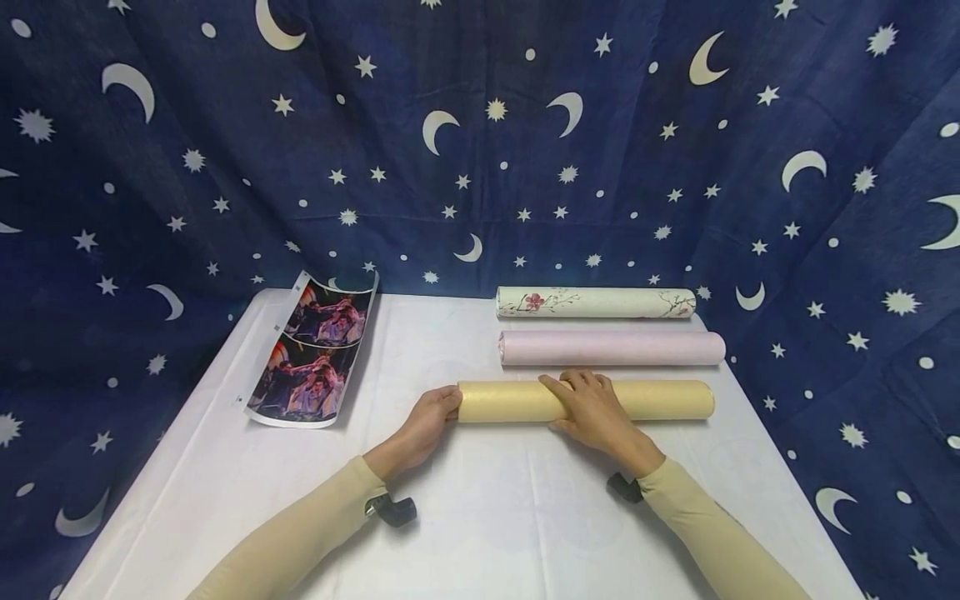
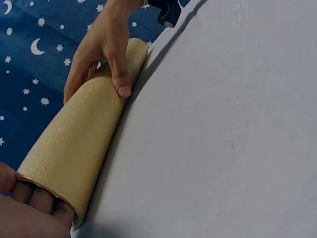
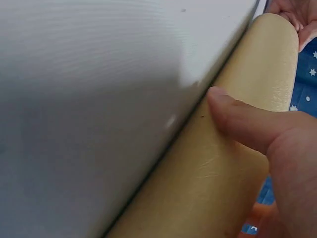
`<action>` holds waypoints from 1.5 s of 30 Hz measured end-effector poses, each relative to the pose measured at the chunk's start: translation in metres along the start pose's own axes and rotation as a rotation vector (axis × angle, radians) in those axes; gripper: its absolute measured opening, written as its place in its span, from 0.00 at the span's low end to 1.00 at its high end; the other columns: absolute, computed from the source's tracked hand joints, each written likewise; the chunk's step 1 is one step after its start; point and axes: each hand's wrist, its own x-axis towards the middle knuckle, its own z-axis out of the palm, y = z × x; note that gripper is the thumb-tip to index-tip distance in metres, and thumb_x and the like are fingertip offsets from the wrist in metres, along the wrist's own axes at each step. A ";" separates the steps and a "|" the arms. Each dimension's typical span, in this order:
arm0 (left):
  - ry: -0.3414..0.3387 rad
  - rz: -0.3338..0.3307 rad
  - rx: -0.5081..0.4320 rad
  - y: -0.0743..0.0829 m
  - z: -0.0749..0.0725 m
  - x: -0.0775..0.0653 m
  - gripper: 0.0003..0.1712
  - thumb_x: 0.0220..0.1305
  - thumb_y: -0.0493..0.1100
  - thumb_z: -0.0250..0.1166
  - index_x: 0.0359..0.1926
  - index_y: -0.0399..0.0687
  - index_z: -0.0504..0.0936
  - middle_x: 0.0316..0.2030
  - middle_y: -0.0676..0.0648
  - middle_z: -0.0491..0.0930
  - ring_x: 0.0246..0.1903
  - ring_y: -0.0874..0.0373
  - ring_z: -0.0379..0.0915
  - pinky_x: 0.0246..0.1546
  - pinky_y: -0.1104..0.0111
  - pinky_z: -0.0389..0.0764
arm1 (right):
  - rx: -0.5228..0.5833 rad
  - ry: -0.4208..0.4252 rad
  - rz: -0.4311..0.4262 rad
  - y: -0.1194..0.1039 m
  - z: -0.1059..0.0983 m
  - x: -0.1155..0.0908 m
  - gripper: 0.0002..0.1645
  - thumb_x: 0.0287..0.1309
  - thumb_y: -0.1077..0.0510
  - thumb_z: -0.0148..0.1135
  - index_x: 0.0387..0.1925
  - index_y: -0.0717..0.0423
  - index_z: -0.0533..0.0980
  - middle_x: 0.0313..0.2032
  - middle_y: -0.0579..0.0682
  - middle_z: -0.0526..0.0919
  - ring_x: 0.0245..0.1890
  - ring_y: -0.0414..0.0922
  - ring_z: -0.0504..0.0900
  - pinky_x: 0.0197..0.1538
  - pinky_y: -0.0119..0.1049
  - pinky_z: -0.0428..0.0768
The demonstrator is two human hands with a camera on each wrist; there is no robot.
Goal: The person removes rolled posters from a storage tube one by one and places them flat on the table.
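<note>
A yellow roll of wallpaper (image 1: 517,402) lies crosswise on the white-covered table. My left hand (image 1: 433,417) holds its left end; in the left wrist view several fingers (image 2: 42,198) reach inside the hollow opening while the thumb side stays outside at the rim. Across the middle of the roll, my right hand (image 1: 592,410) grips it from above, thumb (image 3: 242,116) on the near side and the other fingers over the far side. Just behind lies a pale pink roll (image 1: 611,348), and beyond that a cream roll with red blossom print (image 1: 600,302).
At the left of the table (image 1: 480,533) lies a curled sheet with two printed pictures (image 1: 307,375). A dark blue cloth with moons and stars (image 1: 480,200) hangs behind the table and along its sides. Wrist cameras (image 1: 396,510) sit at both sleeves.
</note>
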 end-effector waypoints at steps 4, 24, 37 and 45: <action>0.012 -0.001 -0.027 -0.003 -0.001 0.003 0.22 0.77 0.46 0.43 0.52 0.35 0.76 0.46 0.44 0.82 0.49 0.55 0.78 0.66 0.54 0.68 | 0.023 -0.030 0.010 -0.006 -0.001 0.005 0.48 0.44 0.42 0.77 0.67 0.45 0.69 0.55 0.54 0.77 0.57 0.56 0.75 0.59 0.64 0.69; 0.093 -0.040 -0.085 -0.008 -0.007 0.009 0.15 0.71 0.44 0.54 0.50 0.37 0.76 0.41 0.48 0.83 0.43 0.58 0.80 0.61 0.59 0.74 | 0.041 -0.097 -0.062 -0.039 0.010 0.030 0.47 0.53 0.37 0.69 0.71 0.43 0.63 0.56 0.51 0.77 0.57 0.54 0.76 0.58 0.57 0.71; 0.193 -0.054 -0.061 -0.007 -0.010 0.007 0.24 0.65 0.47 0.64 0.56 0.38 0.72 0.33 0.51 0.88 0.41 0.59 0.79 0.53 0.63 0.76 | 0.027 -0.091 -0.038 -0.035 0.010 0.029 0.50 0.48 0.41 0.75 0.71 0.41 0.63 0.55 0.52 0.78 0.56 0.56 0.76 0.57 0.59 0.71; 0.192 -0.048 -0.067 -0.007 -0.011 0.004 0.23 0.64 0.45 0.65 0.55 0.40 0.72 0.32 0.53 0.88 0.37 0.61 0.79 0.46 0.68 0.76 | 0.000 -0.075 -0.066 -0.031 0.012 0.028 0.51 0.47 0.41 0.76 0.71 0.38 0.63 0.51 0.51 0.79 0.51 0.54 0.78 0.52 0.53 0.73</action>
